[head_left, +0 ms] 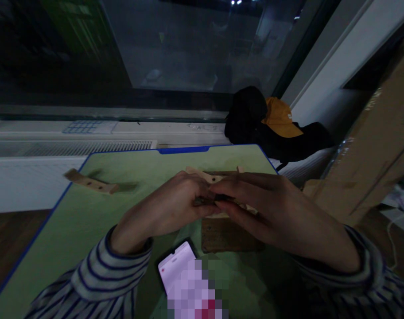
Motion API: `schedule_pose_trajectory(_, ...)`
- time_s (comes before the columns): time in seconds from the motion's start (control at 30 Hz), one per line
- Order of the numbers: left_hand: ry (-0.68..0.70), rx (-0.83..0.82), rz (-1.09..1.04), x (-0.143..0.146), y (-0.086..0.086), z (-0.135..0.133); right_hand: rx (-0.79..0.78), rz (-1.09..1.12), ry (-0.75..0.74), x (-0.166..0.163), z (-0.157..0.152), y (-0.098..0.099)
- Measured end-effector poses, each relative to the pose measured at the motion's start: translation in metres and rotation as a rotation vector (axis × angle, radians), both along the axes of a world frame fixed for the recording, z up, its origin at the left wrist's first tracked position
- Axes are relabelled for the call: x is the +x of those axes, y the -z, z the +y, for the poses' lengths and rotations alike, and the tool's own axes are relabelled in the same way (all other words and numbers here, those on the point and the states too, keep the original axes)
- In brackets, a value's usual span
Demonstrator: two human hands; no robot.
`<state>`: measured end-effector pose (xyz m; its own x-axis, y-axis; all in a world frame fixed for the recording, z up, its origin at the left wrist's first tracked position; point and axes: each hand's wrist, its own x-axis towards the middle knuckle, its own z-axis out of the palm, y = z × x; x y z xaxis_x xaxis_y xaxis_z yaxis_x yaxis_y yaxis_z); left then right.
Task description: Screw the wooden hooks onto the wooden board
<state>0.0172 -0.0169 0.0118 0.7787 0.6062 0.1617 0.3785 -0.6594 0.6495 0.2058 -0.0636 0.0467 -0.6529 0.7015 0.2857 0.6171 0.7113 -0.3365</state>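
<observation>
Above the middle of a green-topped table (138, 274), my left hand (180, 199) and my right hand (265, 204) meet with fingertips together. Both are closed in a pinch, and what lies between the fingers is dark and mostly hidden. Right behind the fingertips is a pale wooden piece (214, 179) with a dark round hole, largely covered by the hands. A brown wooden board (228, 237) lies flat below them, its far part hidden by the hands and pale wood. Off to the left rests a curved wooden piece (92, 183) with dark holes.
A lit phone (180, 266) lies on the table near me. Beyond the table's blue far edge are a radiator (89, 148) and a windowsill. Dark cloth and a yellow cap (281, 118) sit at the back right. A large cardboard box (371, 146) stands on the right.
</observation>
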Motion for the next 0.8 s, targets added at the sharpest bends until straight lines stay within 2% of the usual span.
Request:
schedule_pose_trajectory(0.33, 0.036, -0.061, 0.045, -0.0017, -0.0006, -0.0024, 0.079, 0.0, 0.058, -0.0015, 0.0026, 0.0017)
schedule_pose_trajectory(0.57, -0.017, 0.0, 0.035, -0.0011, 0.0007, -0.0002, 0.076, -0.019, 0.074, -0.0018, 0.0016, 0.0001)
schedule_pose_trajectory(0.8, 0.022, -0.046, -0.052, 0.0003, -0.0008, -0.0008, 0.026, 0.002, -0.009, -0.0012, 0.0015, 0.0007)
